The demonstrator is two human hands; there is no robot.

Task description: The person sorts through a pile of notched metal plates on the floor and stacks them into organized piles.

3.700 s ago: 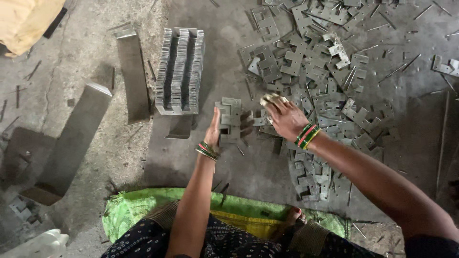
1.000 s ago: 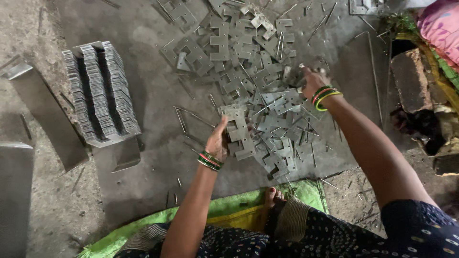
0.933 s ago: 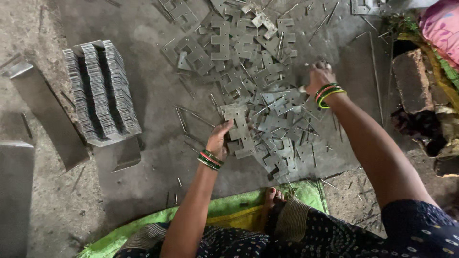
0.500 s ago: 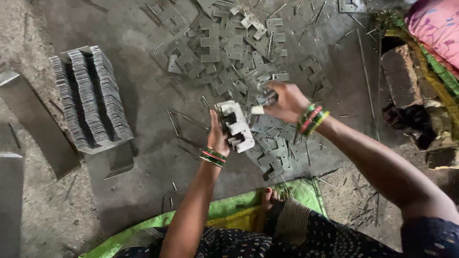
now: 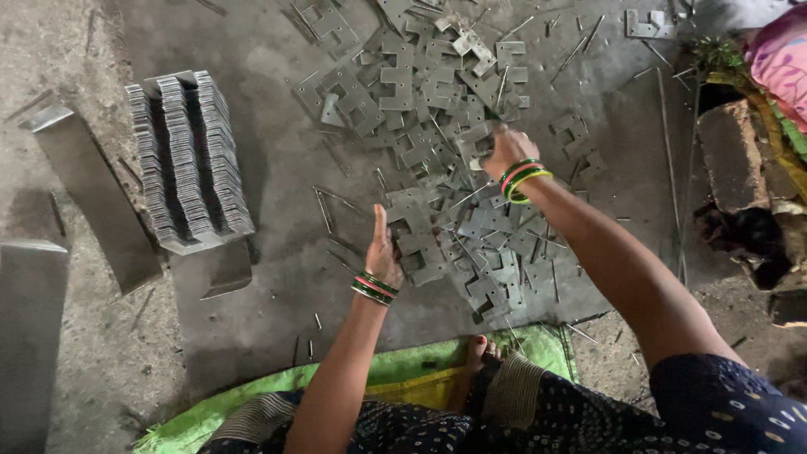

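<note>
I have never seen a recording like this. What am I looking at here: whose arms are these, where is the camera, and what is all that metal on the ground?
The camera sits on a person's head and looks down, so the two arms belong to the wearer, who sits on a green cloth on the floor. No machine is involved, only bare hands with bangles on both wrists.

Spread over a dark metal sheet lies a loose heap of flat notched metal pieces. The left hand steadies a small stack of pieces set on edge. The right hand reaches into the heap; its fingers are curled, and whether it has gripped a piece cannot be told.

To the left stands a neat block of stacked pieces, with long metal bars beside it. A brick lies at the right.
</note>
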